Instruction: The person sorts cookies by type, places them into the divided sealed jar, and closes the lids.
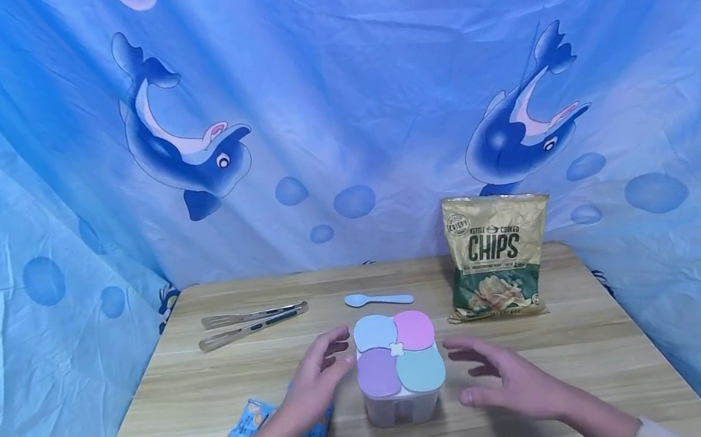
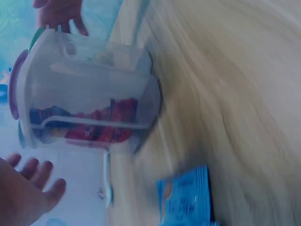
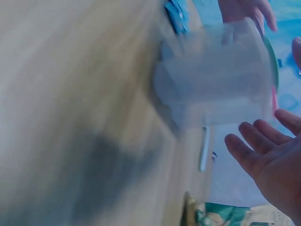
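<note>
A translucent container [image 1: 403,408] stands upright on the table, topped by four petal-shaped lids in blue, pink, purple and teal. Through its wall, the left wrist view shows red and dark blue packets [image 2: 101,123] inside. My left hand [image 1: 312,384] is held just left of the container, fingers loosely bent and nothing in them. On the other side, my right hand [image 1: 513,379] faces it with fingers spread, a small gap away. Blue snack packets [image 1: 251,420] lie on the table beneath my left forearm, partly hidden by it.
Metal tongs [image 1: 254,323] lie at the back left of the wooden table [image 1: 170,419]. A light blue spoon [image 1: 379,299] rests behind the container. At the back right, a chips bag [image 1: 499,257] stands upright. Blue curtains with sea animals [image 1: 333,100] surround the table.
</note>
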The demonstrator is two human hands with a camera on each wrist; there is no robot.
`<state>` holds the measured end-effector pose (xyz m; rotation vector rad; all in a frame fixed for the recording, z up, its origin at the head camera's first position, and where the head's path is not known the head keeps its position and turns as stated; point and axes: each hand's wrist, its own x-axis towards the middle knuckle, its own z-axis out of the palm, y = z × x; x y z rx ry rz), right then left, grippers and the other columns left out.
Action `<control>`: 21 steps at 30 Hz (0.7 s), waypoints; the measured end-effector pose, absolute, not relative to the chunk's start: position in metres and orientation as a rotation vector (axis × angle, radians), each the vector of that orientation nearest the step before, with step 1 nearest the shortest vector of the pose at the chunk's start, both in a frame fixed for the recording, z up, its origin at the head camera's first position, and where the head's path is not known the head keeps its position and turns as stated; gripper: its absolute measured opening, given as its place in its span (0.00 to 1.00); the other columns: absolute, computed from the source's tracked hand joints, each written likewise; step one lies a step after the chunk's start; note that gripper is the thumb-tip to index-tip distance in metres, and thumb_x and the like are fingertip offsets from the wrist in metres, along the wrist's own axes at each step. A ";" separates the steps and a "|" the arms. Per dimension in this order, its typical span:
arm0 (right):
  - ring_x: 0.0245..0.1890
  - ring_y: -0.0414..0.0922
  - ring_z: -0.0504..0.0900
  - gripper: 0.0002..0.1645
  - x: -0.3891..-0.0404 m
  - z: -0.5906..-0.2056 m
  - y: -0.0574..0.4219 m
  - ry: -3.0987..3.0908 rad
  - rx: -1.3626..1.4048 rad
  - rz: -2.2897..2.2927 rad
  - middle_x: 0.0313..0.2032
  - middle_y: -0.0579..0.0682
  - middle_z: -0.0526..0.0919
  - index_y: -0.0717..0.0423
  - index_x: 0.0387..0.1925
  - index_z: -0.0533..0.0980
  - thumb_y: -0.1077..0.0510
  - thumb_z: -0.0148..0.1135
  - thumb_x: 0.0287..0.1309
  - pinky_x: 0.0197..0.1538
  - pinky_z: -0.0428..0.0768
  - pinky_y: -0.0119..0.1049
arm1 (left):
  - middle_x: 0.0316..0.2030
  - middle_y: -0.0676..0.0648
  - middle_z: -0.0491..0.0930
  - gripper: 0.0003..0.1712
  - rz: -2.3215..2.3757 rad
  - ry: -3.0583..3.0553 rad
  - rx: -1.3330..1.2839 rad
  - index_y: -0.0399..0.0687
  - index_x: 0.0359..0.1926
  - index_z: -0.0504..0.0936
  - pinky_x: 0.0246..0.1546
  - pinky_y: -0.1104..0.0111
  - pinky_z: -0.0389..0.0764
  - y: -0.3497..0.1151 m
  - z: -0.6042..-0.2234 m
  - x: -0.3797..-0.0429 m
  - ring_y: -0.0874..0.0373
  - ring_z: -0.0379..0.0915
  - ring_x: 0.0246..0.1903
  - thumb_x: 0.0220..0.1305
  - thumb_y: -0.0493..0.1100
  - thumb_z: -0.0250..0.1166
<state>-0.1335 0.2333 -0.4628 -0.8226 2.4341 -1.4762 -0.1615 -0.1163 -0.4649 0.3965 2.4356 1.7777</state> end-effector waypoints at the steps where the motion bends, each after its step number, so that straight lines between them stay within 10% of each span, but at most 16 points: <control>1: 0.66 0.60 0.75 0.44 -0.137 -0.462 0.234 2.475 -0.844 -1.464 0.70 0.55 0.72 0.52 0.75 0.63 0.55 0.73 0.62 0.63 0.80 0.47 | 0.66 0.48 0.74 0.28 1.749 2.501 0.445 0.52 0.71 0.72 0.69 0.47 0.69 -0.119 -0.464 -0.159 0.49 0.71 0.66 0.73 0.50 0.64; 21: 0.75 0.59 0.63 0.65 -0.189 -0.454 0.215 2.359 -0.975 -1.414 0.77 0.57 0.61 0.57 0.79 0.55 0.53 0.84 0.45 0.71 0.66 0.62 | 0.57 0.62 0.77 0.29 1.252 2.758 1.076 0.58 0.62 0.82 0.56 0.59 0.81 -0.130 -0.452 -0.152 0.62 0.77 0.56 0.60 0.52 0.77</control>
